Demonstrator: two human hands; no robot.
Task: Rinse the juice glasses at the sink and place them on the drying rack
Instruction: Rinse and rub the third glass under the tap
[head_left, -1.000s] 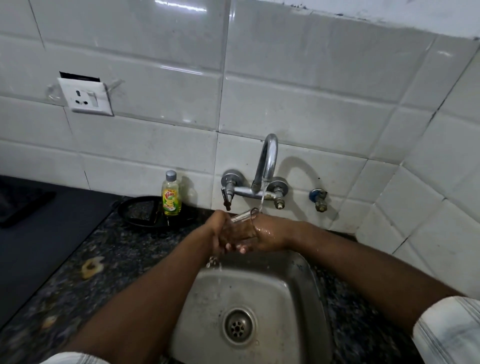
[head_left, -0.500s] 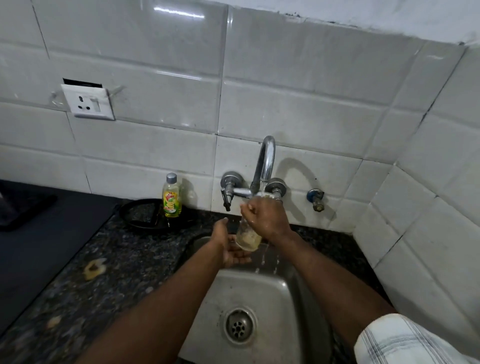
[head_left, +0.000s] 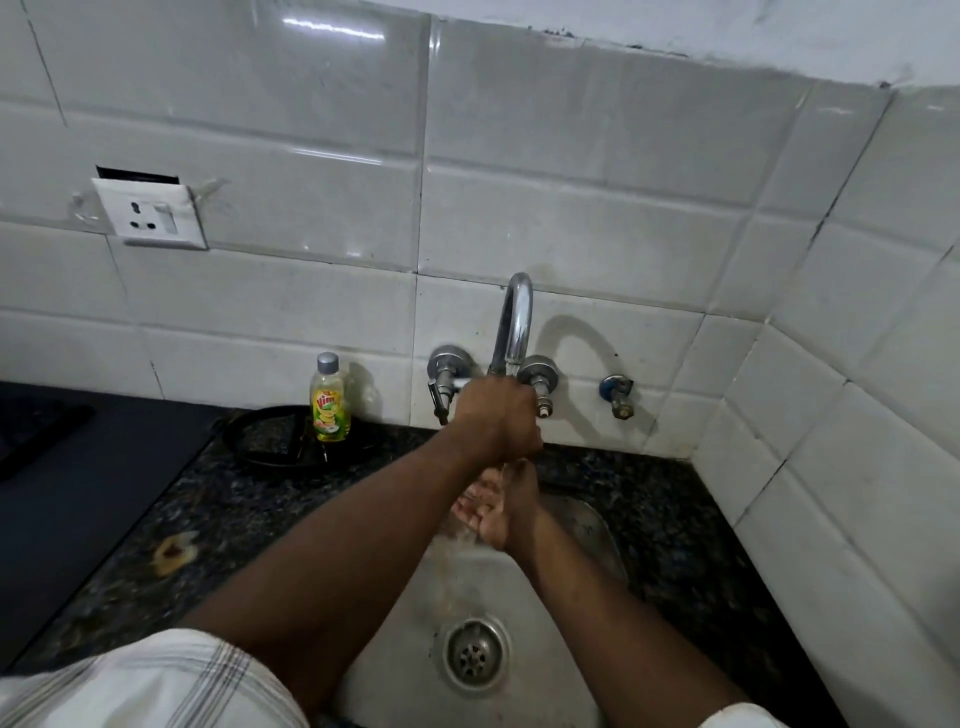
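Steel sink (head_left: 410, 629), one tap (head_left: 517, 317), left hand (head_left: 496, 415) curled, grip unclear, right hand (head_left: 491, 512) cupped.

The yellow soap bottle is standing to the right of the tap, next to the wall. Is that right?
Not quite. The head view shows the yellow soap bottle standing to the left of the tap, not the right. It is next to the wall, as you said.

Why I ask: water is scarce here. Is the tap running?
Running, apparently: blurred water spills from the open right hand into the sink; the left hand hides the stream below the tap.
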